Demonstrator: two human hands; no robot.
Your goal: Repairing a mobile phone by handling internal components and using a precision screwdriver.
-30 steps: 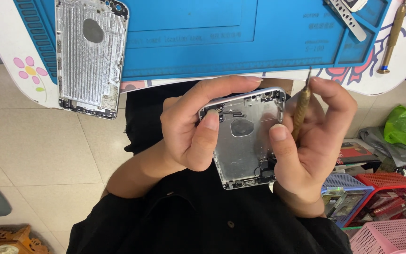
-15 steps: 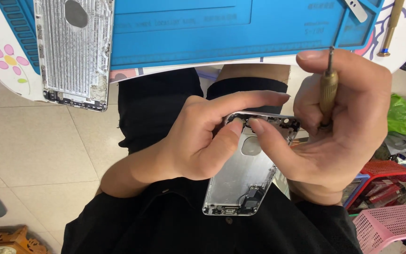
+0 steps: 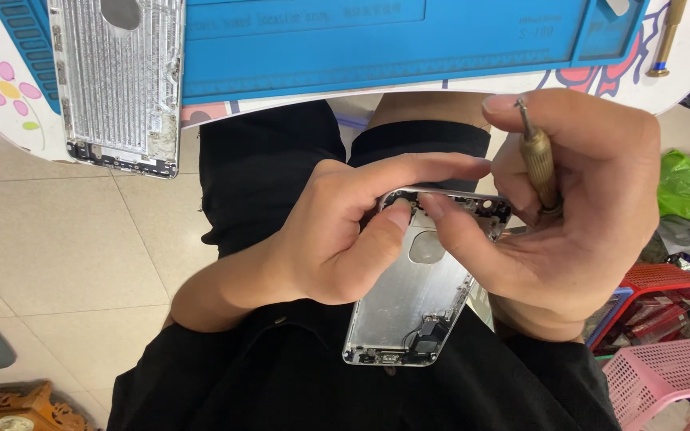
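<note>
In the head view, the person holds a silver phone rear housing [image 3: 413, 299] above the lap, with its inner side facing up. The left hand [image 3: 337, 239] grips the upper part of the housing: the index finger lies stretched along the top edge, the thumb presses on the inner surface just below this edge, and the other fingers are curled behind the housing. So the left fingers are clamped on the housing. The right hand [image 3: 576, 207] supports the housing from the right side, and its index fingertip touches the top inner corner, almost meeting the left thumb. In the same right hand stands a small screwdriver with a brass-coloured handle [image 3: 538, 164], held between the thumb above and the folded fingers; its thin metal end points up past the thumb. The lower end of the housing, with small dark parts inside, hangs free below both hands.

Beyond the fingers, at the top, lies a blue repair mat [image 3: 377, 48] on a white table with flower drawings [image 3: 1, 96]. A second phone housing [image 3: 117, 88], ribbed and grey, rests on the left part of the mat. Far right of the right hand are a red basket [image 3: 664, 287], a pink basket [image 3: 664, 375] and a green bag [image 3: 680, 187].
</note>
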